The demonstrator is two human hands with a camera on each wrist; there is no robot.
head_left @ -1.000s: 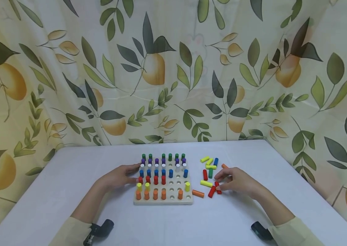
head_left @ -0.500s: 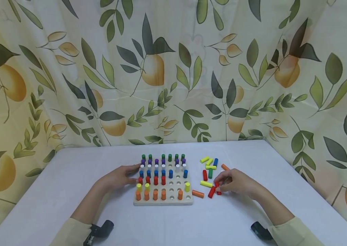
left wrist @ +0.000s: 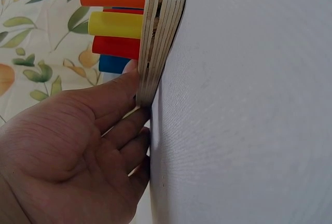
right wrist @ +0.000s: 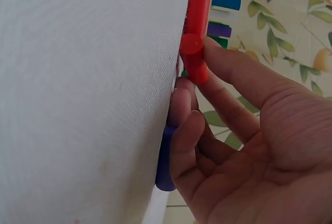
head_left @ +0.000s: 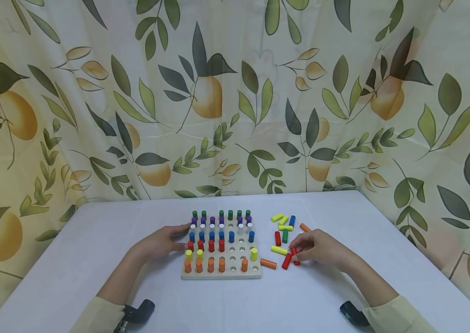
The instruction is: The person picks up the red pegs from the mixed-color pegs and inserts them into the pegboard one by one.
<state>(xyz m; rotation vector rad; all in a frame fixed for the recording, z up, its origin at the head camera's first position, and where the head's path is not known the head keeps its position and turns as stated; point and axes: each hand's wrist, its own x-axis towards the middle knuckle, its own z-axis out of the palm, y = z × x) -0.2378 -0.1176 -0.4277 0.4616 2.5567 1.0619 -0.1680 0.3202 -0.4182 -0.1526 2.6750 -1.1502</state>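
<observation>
A wooden pegboard (head_left: 221,276) stands upright-pegged with rows of coloured pegs, among them green, purple, white, blue, red, yellow and orange; some holes show bare. My left hand (head_left: 157,243) rests at the board's left edge, its thumb by the red and blue pegs and its fingers along the side. To the right of the board, my right hand (head_left: 320,247) pinches a red peg (right wrist: 195,63) between thumb and fingers, low over the table. Another red peg (head_left: 287,261) lies right beside it. Beneath the curled outer fingers, a purple-blue peg (right wrist: 165,164) lies on the cloth.
Loose pegs lie right of the board: an orange peg (head_left: 268,263) near its corner, a yellow peg (head_left: 279,249), a green peg (head_left: 285,236), a blue peg (head_left: 292,220) and several others. A white cloth (head_left: 218,305) covers the table; a patterned curtain (head_left: 235,138) hangs behind.
The right hand's fingers have closed in on the red peg, which now sits more upright between them. The left hand keeps its place at the board.
</observation>
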